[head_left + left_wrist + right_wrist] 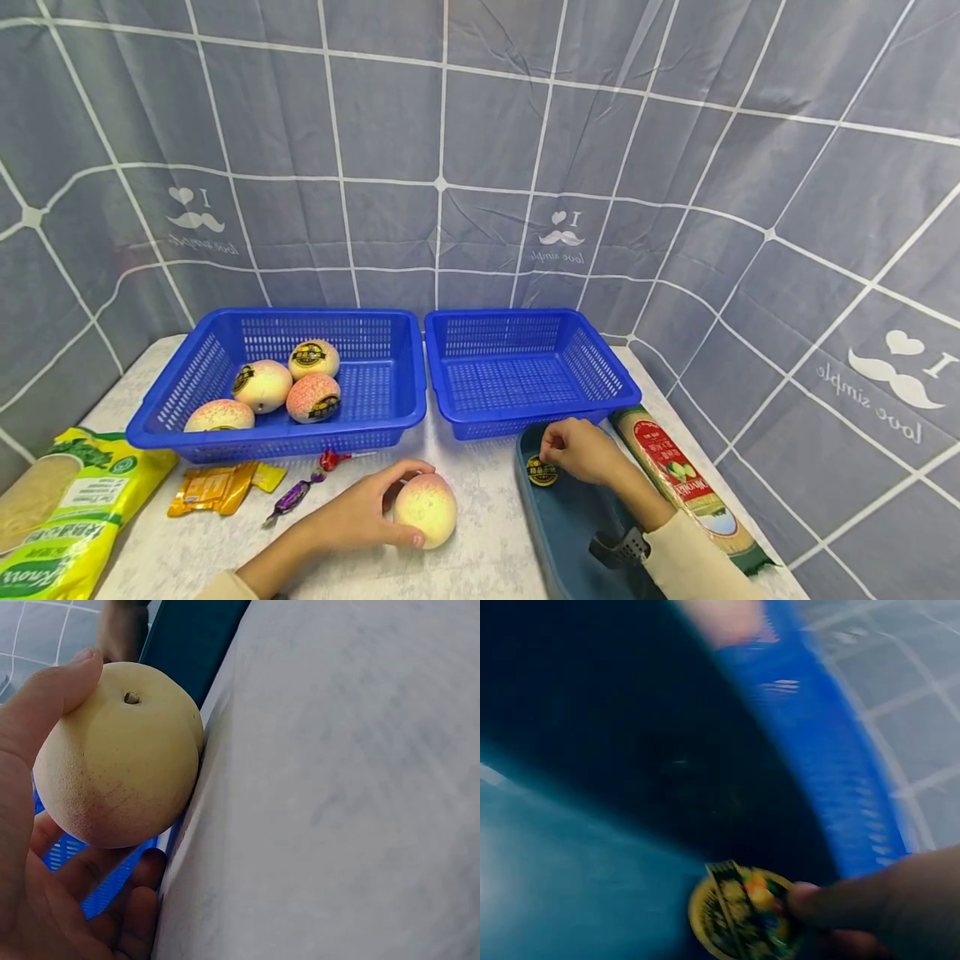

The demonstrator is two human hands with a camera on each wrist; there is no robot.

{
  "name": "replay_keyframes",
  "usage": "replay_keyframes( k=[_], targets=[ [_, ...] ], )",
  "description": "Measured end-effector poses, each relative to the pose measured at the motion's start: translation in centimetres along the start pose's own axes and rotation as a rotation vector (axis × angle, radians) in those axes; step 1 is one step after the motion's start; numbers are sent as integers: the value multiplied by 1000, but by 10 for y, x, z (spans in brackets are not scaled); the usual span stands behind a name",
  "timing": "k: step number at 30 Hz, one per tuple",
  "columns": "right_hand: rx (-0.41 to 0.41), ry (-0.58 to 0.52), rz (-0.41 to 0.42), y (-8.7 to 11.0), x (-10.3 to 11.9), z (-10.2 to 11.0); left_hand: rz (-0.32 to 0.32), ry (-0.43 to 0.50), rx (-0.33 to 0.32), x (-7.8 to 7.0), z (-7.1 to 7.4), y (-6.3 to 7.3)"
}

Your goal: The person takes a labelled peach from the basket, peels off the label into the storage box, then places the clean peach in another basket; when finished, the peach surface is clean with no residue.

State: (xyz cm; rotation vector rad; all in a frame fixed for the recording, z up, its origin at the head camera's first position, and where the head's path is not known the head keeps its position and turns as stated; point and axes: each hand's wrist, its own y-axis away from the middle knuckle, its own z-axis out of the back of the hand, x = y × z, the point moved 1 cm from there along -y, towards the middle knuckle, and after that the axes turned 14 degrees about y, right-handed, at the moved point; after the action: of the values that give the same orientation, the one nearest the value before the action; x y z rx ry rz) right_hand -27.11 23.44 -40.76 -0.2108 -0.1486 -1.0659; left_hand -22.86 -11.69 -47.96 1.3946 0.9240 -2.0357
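My left hand (356, 515) grips a pale yellow and pink peach (427, 510) low over the table, thumb on the near side. In the left wrist view the peach (124, 761) turns its stem dimple up, and no label shows on it. Over the teal bin (558, 533), my right hand (583, 450) pinches a round black and gold sticker (542, 472) by its edge. The right wrist view is blurred but shows fingertips on the rim of this sticker (742, 919).
A blue basket (300, 442) at the back left holds several peaches (262, 386) with black labels. Another blue basket (517, 375) stands beside it. Wrapped candies (213, 489) and a yellow Knorr bag (82, 517) lie left; a noodle packet (690, 492) lies right of the bin.
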Motion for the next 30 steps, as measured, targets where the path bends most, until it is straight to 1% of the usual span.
replay_keyframes(
  k=[3,5,9,12,15,18,24,26,28,30],
  targets=[
    [-59,158,-78,0,7,-15,0,19,7,0,0,0],
    [-79,217,-123,0,10,-23,-4,27,11,0,0,0],
    [-103,248,-177,-1,10,-34,-12,34,18,-1,-1,-1],
    [-107,245,-191,-1,8,-39,-16,29,19,-2,0,-1],
    [-92,236,-199,-2,5,-42,-17,25,18,-2,0,0],
    [-65,253,-212,-2,2,-43,-16,24,16,-2,-1,0],
    [-2,360,-303,-2,-3,-39,-7,18,11,-2,-1,1],
    [18,387,-321,-2,-4,-38,-2,21,7,-2,0,1],
    [38,403,-312,-2,-3,-36,-1,23,0,-2,0,1],
    [60,383,-254,0,-1,-31,-2,24,-5,-1,0,1]
  ],
)
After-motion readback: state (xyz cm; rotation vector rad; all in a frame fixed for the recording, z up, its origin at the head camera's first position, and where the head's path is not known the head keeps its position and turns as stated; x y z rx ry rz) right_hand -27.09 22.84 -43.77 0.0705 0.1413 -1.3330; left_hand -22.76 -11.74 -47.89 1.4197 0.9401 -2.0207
